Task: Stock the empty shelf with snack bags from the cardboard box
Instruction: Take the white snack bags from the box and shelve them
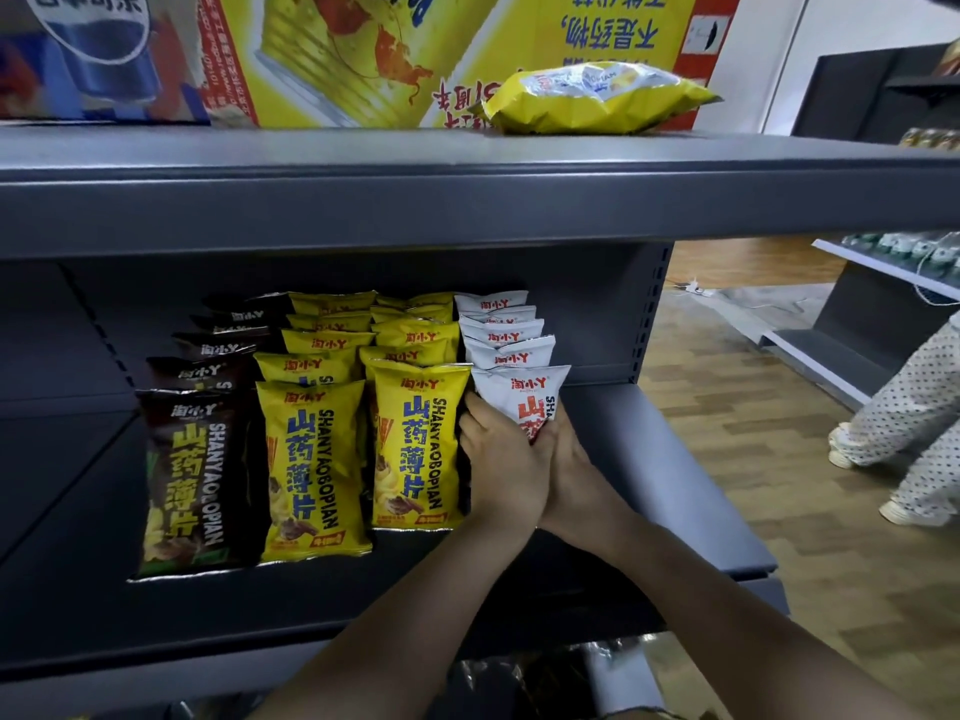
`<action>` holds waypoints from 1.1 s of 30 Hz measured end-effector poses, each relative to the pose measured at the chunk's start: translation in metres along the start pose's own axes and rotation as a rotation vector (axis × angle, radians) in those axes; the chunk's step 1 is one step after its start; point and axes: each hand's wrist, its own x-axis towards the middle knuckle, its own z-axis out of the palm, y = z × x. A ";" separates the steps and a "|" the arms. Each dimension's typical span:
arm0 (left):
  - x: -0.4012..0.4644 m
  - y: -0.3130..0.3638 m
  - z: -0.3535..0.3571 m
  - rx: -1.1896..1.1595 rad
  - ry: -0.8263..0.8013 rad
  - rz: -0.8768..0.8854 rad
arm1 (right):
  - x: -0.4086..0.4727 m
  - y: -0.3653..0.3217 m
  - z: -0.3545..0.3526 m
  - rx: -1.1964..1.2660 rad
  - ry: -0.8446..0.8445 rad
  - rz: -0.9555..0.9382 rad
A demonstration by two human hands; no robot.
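On the dark grey shelf (675,485) stand rows of snack bags: a brown row (187,480), two yellow rows (311,470) (415,449) and a white row (498,337) at the right. My left hand (501,470) and my right hand (566,459) together clasp the front white bag (519,394) from below, upright at the head of the white row. My palms press against each other and cover the bag's lower half. The cardboard box is mostly out of view below.
A loose yellow bag (597,98) lies on the top shelf (467,158) in front of a yellow printed carton (363,54). A person in dotted trousers (904,423) stands on the wooden floor at right, near another shelf unit (883,324). Silvery packaging (597,672) shows below.
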 end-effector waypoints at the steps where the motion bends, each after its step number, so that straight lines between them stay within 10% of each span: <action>1: -0.003 -0.001 -0.002 0.003 0.009 0.034 | 0.001 0.000 0.000 -0.015 0.006 -0.011; 9: -0.014 -0.038 -0.040 0.199 0.293 0.634 | 0.001 0.000 0.009 0.051 0.106 0.025; 33: -0.002 -0.091 -0.055 0.467 0.224 0.362 | -0.006 -0.009 0.009 0.197 0.039 0.084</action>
